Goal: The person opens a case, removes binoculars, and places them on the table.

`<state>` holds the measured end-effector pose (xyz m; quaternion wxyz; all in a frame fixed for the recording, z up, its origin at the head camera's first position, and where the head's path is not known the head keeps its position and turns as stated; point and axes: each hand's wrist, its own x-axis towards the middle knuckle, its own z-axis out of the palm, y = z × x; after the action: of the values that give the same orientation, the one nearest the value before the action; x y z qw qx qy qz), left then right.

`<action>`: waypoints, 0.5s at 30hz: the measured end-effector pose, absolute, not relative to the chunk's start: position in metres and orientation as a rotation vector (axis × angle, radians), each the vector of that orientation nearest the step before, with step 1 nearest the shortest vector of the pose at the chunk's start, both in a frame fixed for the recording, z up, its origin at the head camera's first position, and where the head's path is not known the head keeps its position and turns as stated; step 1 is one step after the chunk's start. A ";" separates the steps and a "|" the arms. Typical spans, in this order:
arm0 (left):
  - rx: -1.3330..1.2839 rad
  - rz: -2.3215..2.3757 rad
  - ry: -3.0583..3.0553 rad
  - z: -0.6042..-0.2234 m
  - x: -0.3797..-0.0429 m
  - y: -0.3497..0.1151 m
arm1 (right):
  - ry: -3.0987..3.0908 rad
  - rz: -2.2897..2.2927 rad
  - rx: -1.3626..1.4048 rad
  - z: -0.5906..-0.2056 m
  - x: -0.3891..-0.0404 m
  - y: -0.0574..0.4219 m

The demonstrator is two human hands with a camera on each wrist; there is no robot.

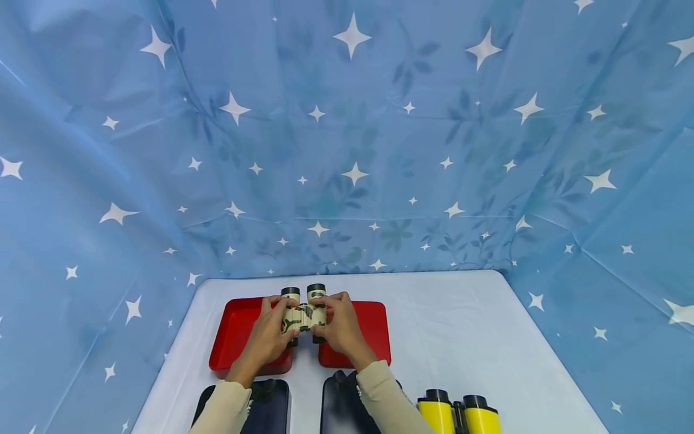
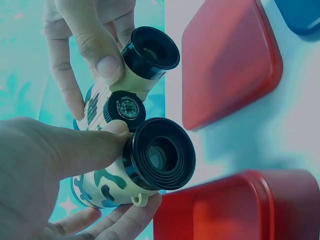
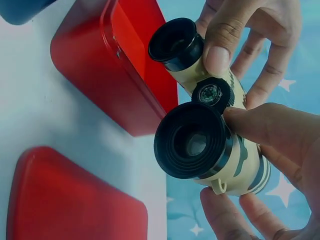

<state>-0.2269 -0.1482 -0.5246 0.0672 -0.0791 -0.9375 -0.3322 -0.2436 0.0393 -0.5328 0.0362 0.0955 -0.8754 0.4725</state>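
Note:
Camouflage binoculars (image 1: 305, 317) are held up by both hands over the gap between a red box and its lid. On their left barrel, my left hand (image 1: 269, 331) grips with the thumb near the centre wheel and fingers wrapped round the far side. My right hand (image 1: 343, 327) holds the other barrel the same way. Both black eyecups (image 2: 162, 155) face back toward the wrist cameras. Between the barrels sits a black focus wheel with a small compass (image 3: 210, 94) in it. A lug (image 3: 218, 186) sticks out from one barrel's side.
The open red box (image 1: 230, 337) stands on the white table at left, its red lid (image 1: 375, 331) lying to the right. Nearer are two dark blue pieces, one left (image 1: 276, 410) and one right (image 1: 338, 413). Yellow binoculars (image 1: 436, 415) stand at the front right. Blue star-patterned cloth (image 1: 352, 120) hangs around the table.

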 end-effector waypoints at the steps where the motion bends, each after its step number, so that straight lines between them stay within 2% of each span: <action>1: -0.246 -1.002 -2.825 -0.524 -0.227 -0.146 | -2.686 1.451 0.293 -0.532 -0.243 0.042; 15: -0.368 -1.030 -2.797 -0.521 -0.233 -0.114 | -2.683 1.442 0.228 -0.530 -0.239 0.077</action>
<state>-0.2331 -0.1135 -0.5209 0.0691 -0.1221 -0.9291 -0.3422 -0.2390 0.0767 -0.5298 0.0433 0.0745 -0.8775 0.4717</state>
